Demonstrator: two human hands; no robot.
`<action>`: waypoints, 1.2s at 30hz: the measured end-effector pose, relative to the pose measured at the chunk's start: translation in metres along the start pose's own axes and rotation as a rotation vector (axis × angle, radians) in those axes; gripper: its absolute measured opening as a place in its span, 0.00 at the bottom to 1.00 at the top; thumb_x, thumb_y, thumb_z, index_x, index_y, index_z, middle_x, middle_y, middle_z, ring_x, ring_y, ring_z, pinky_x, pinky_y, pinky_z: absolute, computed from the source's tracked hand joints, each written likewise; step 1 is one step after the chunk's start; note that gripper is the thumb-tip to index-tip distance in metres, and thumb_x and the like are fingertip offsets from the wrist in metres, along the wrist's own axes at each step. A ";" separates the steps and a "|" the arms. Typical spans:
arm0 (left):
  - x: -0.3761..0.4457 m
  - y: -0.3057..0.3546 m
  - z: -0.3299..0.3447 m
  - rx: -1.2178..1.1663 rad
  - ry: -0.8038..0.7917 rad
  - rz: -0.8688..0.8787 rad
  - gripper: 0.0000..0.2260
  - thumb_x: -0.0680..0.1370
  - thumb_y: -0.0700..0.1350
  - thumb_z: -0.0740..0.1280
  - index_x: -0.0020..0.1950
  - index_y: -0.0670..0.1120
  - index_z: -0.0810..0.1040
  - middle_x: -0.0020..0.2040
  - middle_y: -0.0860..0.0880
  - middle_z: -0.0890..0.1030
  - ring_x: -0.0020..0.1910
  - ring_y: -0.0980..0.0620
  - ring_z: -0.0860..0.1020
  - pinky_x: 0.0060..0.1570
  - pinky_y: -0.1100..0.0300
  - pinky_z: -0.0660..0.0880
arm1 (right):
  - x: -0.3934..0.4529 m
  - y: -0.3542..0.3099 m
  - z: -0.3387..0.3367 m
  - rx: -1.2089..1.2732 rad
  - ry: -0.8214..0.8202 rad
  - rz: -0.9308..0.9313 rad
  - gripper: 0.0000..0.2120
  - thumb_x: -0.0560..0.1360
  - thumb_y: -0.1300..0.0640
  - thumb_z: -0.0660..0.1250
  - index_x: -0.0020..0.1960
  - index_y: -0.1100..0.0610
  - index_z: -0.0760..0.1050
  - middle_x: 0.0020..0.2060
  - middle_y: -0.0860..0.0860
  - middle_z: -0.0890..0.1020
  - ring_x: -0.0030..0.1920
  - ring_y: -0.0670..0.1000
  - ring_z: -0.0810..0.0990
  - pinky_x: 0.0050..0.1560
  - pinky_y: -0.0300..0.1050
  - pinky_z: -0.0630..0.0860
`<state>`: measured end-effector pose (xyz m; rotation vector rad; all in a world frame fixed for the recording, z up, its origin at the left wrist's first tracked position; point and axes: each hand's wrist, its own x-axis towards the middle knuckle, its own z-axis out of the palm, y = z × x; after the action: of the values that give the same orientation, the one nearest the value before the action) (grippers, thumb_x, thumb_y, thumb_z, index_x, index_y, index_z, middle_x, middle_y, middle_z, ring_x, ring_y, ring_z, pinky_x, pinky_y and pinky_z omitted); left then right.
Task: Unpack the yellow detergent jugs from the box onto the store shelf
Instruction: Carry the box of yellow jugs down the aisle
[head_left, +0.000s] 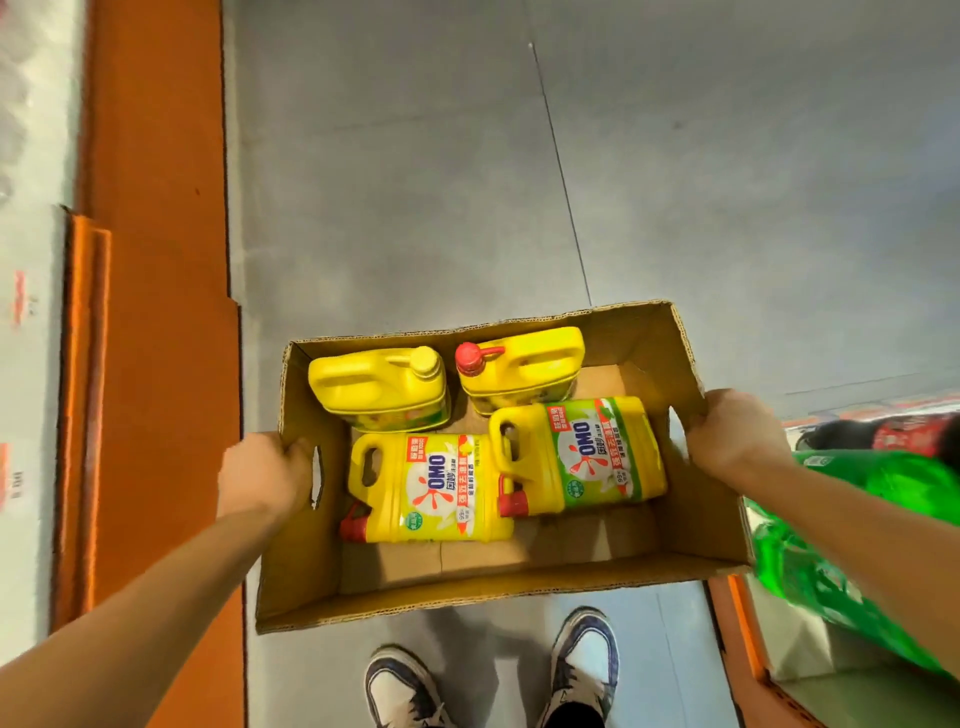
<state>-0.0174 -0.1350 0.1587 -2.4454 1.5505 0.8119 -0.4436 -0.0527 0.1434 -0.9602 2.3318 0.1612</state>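
Open cardboard box (498, 582) held above the grey floor (415, 182), long axis running 9 to 3 o'clock. Four yellow detergent jugs inside.

Grip: left hand (262, 475) at the box's 9 o'clock wall, fingers (300, 451) curled over the rim just above the cut-out handle slot, gripping the cardboard. Right hand (735, 431) at the 3 o'clock wall, closed over the rim; its fingertips are hidden inside the box. No finger touches a jug. The jugs sit between the two hands, nearest ones just inboard of each wall.

Jug positions (clock face centred on the box):
- 11 o'clock: upright jug with yellow cap (376, 387), seen from above, handle toward 9.
- 1 o'clock: upright jug with red cap (519, 371), cap toward 9, just beside the first.
- 7 o'clock: lying jug with yellow label (428, 488), label up, red cap at its 7 o'clock corner, handle toward 9.
- 4 o'clock: lying jug with green label (579, 457), label up, red cap at 7, slightly rotated; its handle end touches or nearly touches the yellow-label jug.

Appearance: bright yellow plastic bodies, moulded loop handles, "OMO" print with red splash mark on both visible labels. The box floor from 5 to 7 o'clock is bare cardboard.

Surroundings: orange shelf edge (156, 260) along 9 o'clock; green packaged goods (857, 493) at 3 to 4 o'clock, blurred; two shoes (584, 665) at 6 o'clock below the box.
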 end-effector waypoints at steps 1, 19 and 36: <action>-0.003 0.010 -0.020 0.007 0.002 0.014 0.15 0.83 0.45 0.63 0.40 0.38 0.77 0.30 0.44 0.76 0.27 0.45 0.75 0.25 0.61 0.67 | -0.006 -0.006 -0.020 -0.002 0.016 -0.004 0.09 0.80 0.57 0.66 0.55 0.62 0.81 0.51 0.64 0.83 0.53 0.65 0.82 0.47 0.50 0.75; -0.083 0.233 -0.473 0.043 0.230 0.454 0.16 0.79 0.44 0.68 0.34 0.38 0.76 0.31 0.43 0.75 0.33 0.40 0.77 0.35 0.54 0.71 | -0.178 -0.117 -0.465 0.090 0.259 0.026 0.07 0.80 0.54 0.67 0.47 0.58 0.74 0.53 0.62 0.85 0.53 0.65 0.83 0.52 0.55 0.80; -0.097 0.480 -0.582 0.175 0.177 0.590 0.14 0.77 0.42 0.67 0.31 0.40 0.73 0.28 0.44 0.74 0.27 0.45 0.72 0.28 0.56 0.68 | -0.125 -0.098 -0.675 0.181 0.262 0.109 0.09 0.79 0.55 0.67 0.53 0.60 0.80 0.53 0.59 0.85 0.53 0.61 0.85 0.50 0.52 0.80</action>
<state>-0.2530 -0.5037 0.7814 -1.9929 2.3482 0.4996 -0.6378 -0.2694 0.7723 -0.8049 2.5864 -0.1381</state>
